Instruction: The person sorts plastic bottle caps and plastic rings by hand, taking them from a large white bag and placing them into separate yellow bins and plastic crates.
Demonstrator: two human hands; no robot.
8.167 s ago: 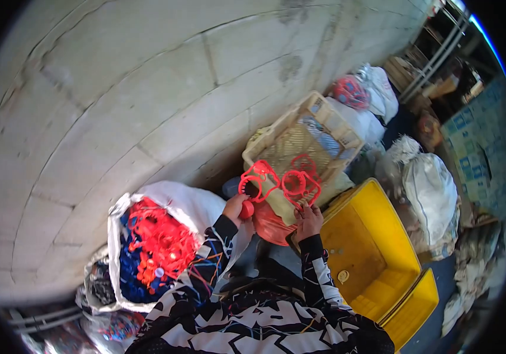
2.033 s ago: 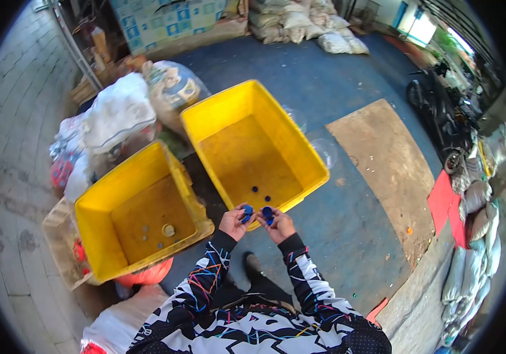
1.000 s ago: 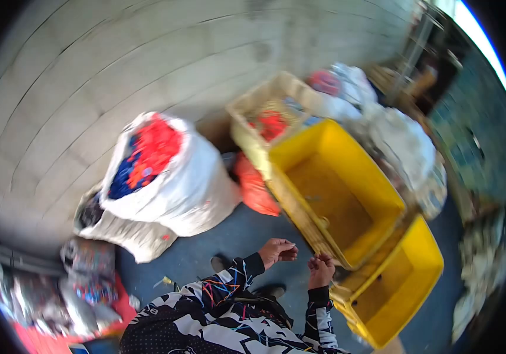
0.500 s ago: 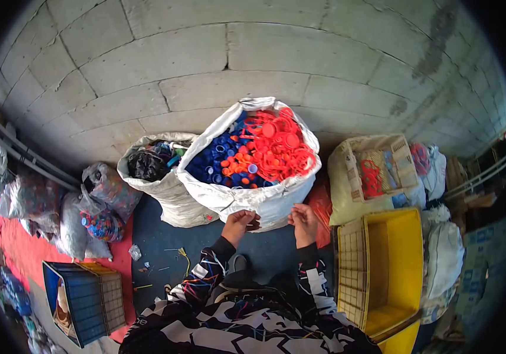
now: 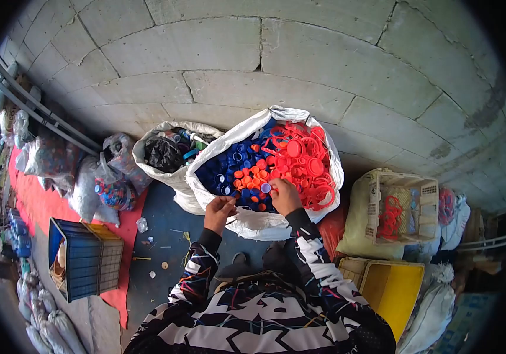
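Observation:
A large white woven sack stands before me, filled with blue caps, orange caps and red caps and ring-like strips. My right hand reaches over the near rim, its fingers closed at the edge of a lavender bottle cap. At the sack's near left rim is my left hand, fingers curled together; whatever lies between them is hidden.
A smaller sack with black plastic stands left against the block wall. On the right are a cream crate and a yellow bin. A blue crate and bagged caps lie left.
My right hand has moved forward from in front of the sack to the caps inside. My left hand has come up to the rim. The view has shifted and turned.

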